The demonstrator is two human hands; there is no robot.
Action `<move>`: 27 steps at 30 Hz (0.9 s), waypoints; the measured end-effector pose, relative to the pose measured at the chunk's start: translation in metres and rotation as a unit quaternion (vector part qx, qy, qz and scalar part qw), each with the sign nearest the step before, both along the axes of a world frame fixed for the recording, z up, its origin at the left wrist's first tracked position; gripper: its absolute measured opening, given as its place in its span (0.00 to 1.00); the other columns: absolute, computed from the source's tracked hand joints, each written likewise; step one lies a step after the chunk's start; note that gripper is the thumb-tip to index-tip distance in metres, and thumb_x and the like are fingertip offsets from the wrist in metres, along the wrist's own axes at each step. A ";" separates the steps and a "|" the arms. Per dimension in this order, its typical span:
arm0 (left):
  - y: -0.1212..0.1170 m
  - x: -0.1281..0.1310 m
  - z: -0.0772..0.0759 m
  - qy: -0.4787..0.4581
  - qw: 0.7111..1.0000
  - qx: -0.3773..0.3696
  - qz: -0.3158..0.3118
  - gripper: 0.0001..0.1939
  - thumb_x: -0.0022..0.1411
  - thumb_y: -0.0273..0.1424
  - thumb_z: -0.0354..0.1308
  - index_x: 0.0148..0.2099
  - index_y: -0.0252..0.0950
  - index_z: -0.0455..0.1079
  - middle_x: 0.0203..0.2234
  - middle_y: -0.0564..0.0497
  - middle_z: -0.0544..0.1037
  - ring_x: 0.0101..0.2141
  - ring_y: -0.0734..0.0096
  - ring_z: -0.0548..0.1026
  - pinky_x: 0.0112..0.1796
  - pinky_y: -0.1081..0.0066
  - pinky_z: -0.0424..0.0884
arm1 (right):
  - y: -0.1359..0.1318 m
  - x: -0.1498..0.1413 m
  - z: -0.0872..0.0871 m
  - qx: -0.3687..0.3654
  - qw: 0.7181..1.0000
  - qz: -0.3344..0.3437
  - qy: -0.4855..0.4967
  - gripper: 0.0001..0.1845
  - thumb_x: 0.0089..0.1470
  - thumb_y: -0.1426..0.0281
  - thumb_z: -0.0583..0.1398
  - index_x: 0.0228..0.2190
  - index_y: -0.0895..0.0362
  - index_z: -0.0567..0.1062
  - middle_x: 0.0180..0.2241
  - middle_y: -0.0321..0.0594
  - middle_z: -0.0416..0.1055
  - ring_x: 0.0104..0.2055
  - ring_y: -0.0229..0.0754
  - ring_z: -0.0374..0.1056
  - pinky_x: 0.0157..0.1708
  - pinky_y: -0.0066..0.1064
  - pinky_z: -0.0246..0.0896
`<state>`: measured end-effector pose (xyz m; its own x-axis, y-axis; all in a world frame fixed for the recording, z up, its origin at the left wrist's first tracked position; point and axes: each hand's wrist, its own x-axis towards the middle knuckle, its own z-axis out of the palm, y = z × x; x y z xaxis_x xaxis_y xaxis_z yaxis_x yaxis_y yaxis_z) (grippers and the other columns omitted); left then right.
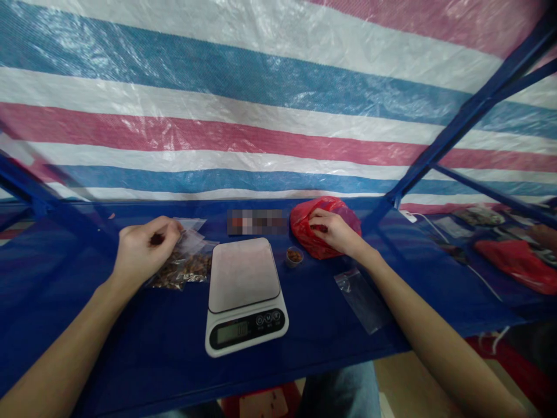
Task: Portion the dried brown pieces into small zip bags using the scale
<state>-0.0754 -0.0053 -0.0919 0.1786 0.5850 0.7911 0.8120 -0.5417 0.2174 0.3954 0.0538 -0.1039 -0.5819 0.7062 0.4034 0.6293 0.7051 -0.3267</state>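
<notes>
My left hand (145, 247) is closed, its fingertips pinched together at the upper edge of some small clear zip bags (194, 267) filled with brown pieces. The fingers hide exactly what they grip. On the right, my right hand (333, 228) is curled over a crumpled red plastic bag (311, 241), its fingers bent at the bag's mouth. Between the hands lies a white digital kitchen scale (244, 278) with nothing on its platform. A small clear cup (294, 257) of brown pieces stands between scale and red bag. One flat clear zip bag (362, 301) lies beside my right forearm.
Everything rests on a blue tabletop (174, 342). Behind the scale is a blurred-out dark item (256, 222). Blue metal braces (452, 125) rise at both sides, before a striped plastic sheet (243, 133). Further right lie another red bag (516, 264) and a white cable (483, 281).
</notes>
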 end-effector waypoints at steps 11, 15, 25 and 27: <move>-0.003 0.005 0.005 -0.017 1.000 -0.017 0.003 0.13 0.68 0.31 0.57 0.30 0.39 0.77 0.17 0.57 0.77 0.17 0.75 0.74 0.23 0.75 0.66 | -0.007 -0.001 0.000 -0.054 0.994 -0.011 -0.092 0.16 0.54 0.83 0.62 0.41 0.57 0.83 0.46 0.49 0.79 0.45 0.50 0.77 0.48 0.39 0.72; -0.001 0.002 0.003 -0.002 1.000 -0.007 0.004 0.13 0.69 0.30 0.57 0.31 0.37 0.77 0.18 0.57 0.77 0.17 0.79 0.74 0.24 0.78 0.66 | -0.010 -0.008 0.001 -0.046 0.992 -0.011 -0.115 0.16 0.56 0.83 0.61 0.43 0.58 0.82 0.49 0.52 0.78 0.49 0.52 0.77 0.50 0.40 0.71; -0.003 0.005 0.006 -0.014 0.999 -0.029 0.021 0.15 0.68 0.34 0.56 0.30 0.36 0.78 0.18 0.56 0.79 0.18 0.77 0.75 0.25 0.78 0.67 | -0.011 -0.009 0.002 -0.007 0.993 -0.024 -0.119 0.18 0.56 0.85 0.59 0.42 0.59 0.82 0.42 0.49 0.79 0.41 0.49 0.76 0.43 0.36 0.69; -0.004 0.005 0.007 -0.012 0.999 -0.033 0.024 0.16 0.68 0.35 0.56 0.30 0.36 0.78 0.19 0.55 0.79 0.19 0.76 0.76 0.25 0.77 0.67 | -0.012 -0.007 0.006 0.000 0.995 -0.021 -0.093 0.17 0.58 0.84 0.59 0.42 0.58 0.83 0.42 0.49 0.80 0.42 0.50 0.77 0.44 0.37 0.70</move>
